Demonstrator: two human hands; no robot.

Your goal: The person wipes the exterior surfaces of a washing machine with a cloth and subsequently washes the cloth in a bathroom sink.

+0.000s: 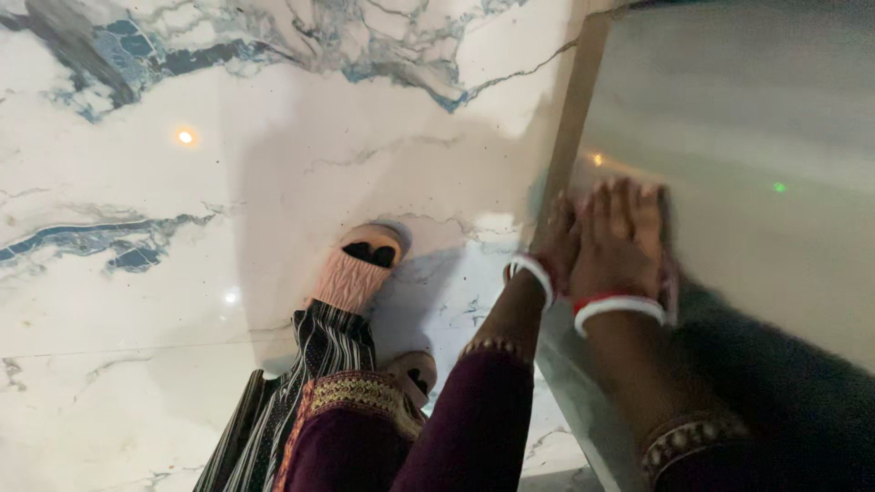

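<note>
Right hand (pixel 622 239) flat, fingers spread, pressing on the glossy surface (pixel 747 137) near its edge | left hand (pixel 558 246) just beside it at the rim, grip blurred, cannot tell | white bangles (pixel 620 307) on both wrists | pink slippers (pixel 355 269) on marble floor (pixel 182 228) below

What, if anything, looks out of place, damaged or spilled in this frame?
Nothing stands out. The right hand lies flat on the pale glossy tabletop, the left hand at its edge. The white, blue-veined marble floor shows only light reflections, no spill. The picture is slightly blurred.
</note>
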